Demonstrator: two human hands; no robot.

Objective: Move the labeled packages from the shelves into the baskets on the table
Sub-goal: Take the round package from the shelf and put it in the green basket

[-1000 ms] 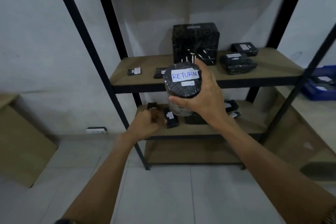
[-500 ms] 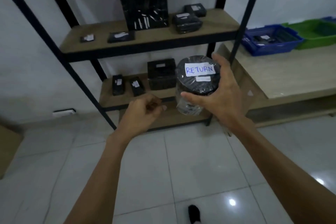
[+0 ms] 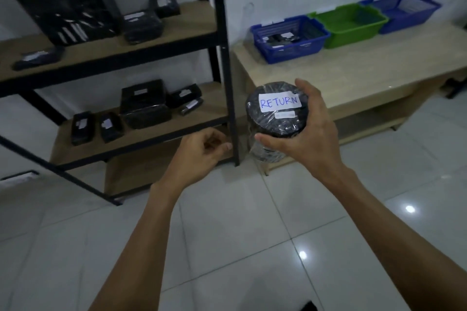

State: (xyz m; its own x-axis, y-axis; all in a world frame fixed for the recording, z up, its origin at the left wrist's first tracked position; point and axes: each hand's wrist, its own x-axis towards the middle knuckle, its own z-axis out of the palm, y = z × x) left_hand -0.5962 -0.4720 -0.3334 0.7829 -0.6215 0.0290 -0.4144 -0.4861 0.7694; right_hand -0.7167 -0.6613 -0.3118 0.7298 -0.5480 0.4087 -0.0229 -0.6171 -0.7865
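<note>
At nine to eleven o'clock the shelves [image 3: 197, 20] are carrying many black wrapped packages, with a big box [image 3: 68, 5] on the upper board and smaller ones below, so plenty is waiting to be moved. Near the centre, slightly toward nine o'clock, the left hand [image 3: 199, 156] is hovering with its fingers curled onto the palm, gripping nothing that is showing. At its three o'clock the rack's black post [image 3: 228, 83] is standing between it and the round package [image 3: 275, 121]. That package is being held in the air, clear of shelf and table, its white label [image 3: 279, 103] reading RETURN and facing up.

The right hand [image 3: 308, 139] is wrapping the package from the three o'clock side, thumb across the near side and fingers reaching over the far rim. The package is looking stiff and jar-like under shiny film, probably slick and of middling weight. Gripping round the body rather than by the wrap is looking wise, and the free hand could be supporting it underneath.

At one to two o'clock the table [image 3: 379, 68] is bearing three baskets in a row: a blue basket [image 3: 290, 50] holding some packages, a green basket [image 3: 353, 33] and a far blue basket [image 3: 409, 15]. I cannot tell which is taking returns, since their tags are too small. The post and the table's near edge are the things to be swinging around.
</note>
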